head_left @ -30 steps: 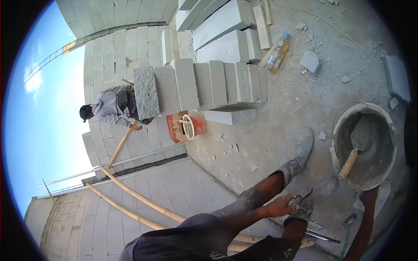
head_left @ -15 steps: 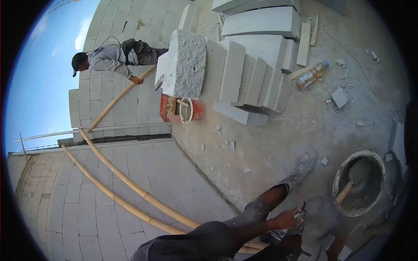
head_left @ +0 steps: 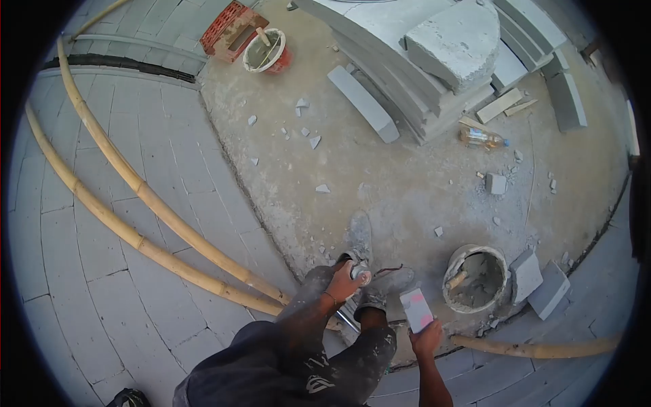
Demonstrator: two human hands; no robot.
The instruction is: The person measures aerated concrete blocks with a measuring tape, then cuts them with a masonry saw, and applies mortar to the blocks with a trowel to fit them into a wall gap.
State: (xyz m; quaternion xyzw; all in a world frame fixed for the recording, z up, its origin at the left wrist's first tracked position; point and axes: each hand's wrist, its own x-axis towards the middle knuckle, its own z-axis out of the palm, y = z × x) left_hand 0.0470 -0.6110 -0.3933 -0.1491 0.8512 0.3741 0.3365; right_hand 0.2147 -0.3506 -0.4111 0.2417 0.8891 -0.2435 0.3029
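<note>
My left hand (head_left: 344,283) is closed round a small grey, rounded object (head_left: 360,272) above my knees. Its kind is not clear. A thin dark, cord-like piece (head_left: 388,270) shows just to its right, and a silvery bar (head_left: 348,321) slants below the hand. Held up by its lower end in my right hand (head_left: 426,339) is a flat white rectangular piece with pink patches (head_left: 416,309). Beyond that hand stands a bucket of grey mortar (head_left: 506,277), with a wooden handle (head_left: 458,280) sticking out of the mix.
Pale blocks (head_left: 456,47) are stacked ahead. A red bucket (head_left: 278,64) stands beside a red crate (head_left: 232,30). Bamboo poles (head_left: 139,241) cross the left, and another pole (head_left: 536,349) lies at right. A plastic bottle (head_left: 483,138) and block fragments (head_left: 496,183) litter the floor.
My view has swung down and right, so the co-worker is out of sight. The white and pink piece now shows in my right hand. My left hand still grips the grey object.
</note>
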